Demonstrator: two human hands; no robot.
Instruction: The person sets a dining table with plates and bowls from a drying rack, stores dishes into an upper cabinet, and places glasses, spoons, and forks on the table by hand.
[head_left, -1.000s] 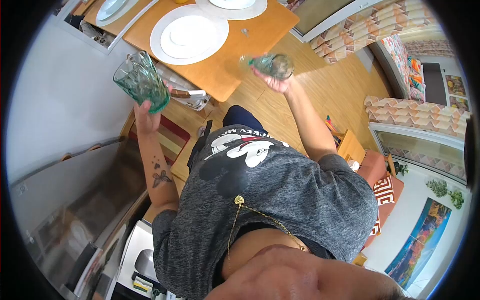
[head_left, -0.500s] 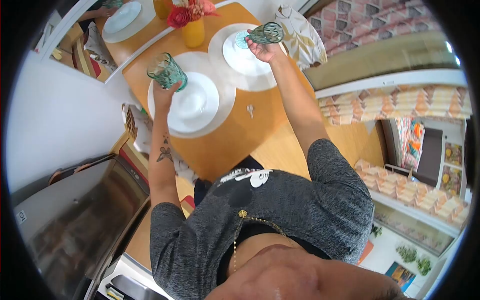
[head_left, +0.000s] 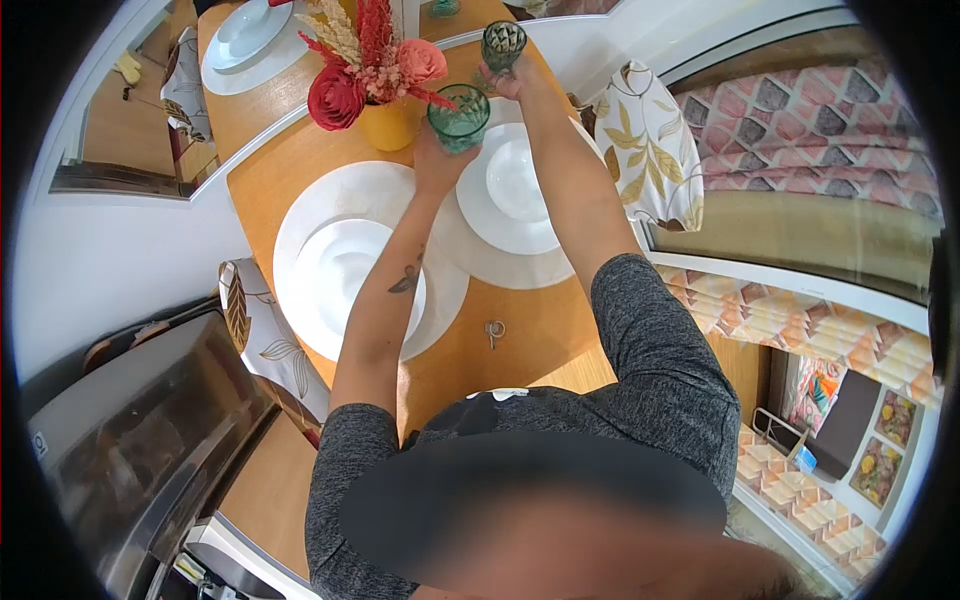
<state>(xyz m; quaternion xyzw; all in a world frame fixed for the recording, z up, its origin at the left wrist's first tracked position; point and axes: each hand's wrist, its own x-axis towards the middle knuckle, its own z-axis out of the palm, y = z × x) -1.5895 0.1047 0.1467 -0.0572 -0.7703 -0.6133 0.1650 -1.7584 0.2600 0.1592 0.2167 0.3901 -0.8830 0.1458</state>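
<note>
Place ware: two mats on the table (head_left: 450, 375), one toward the left edge (left mat (head_left: 292, 212)), one by the right edge (right mat (head_left: 478, 268)), slightly overlapping. Each bears a plate with a bowl on it: left plate (head_left: 318, 258), left bowl (head_left: 345, 275); right plate (head_left: 482, 215), right bowl (head_left: 516, 178). These are down and untouched by the hands; left forearm passes above the left pair.

Drinkware: both pieces in hand, neither released. Left hand (head_left: 443, 163) wraps the green tumbler (head_left: 460, 120), beyond the right plate and just beside the vase (head_left: 388, 127). Right hand (head_left: 508, 82) grips the darker goblet (head_left: 503, 46) low down, by the table's far right corner. Contact of either base with the surface: cannot tell. Judgement: plates and bowls done, setting down of both glasses outstanding.

Surface: wood; vase with flowers (head_left: 375, 80) near the far edge; key ring (head_left: 496, 332) toward the near edge.

Room: mirror along the far edge; leaf-print chair covers at left and right edges; patterned curtain (head_left: 815, 135) at right; dark appliance (head_left: 140, 430) at left.
</note>
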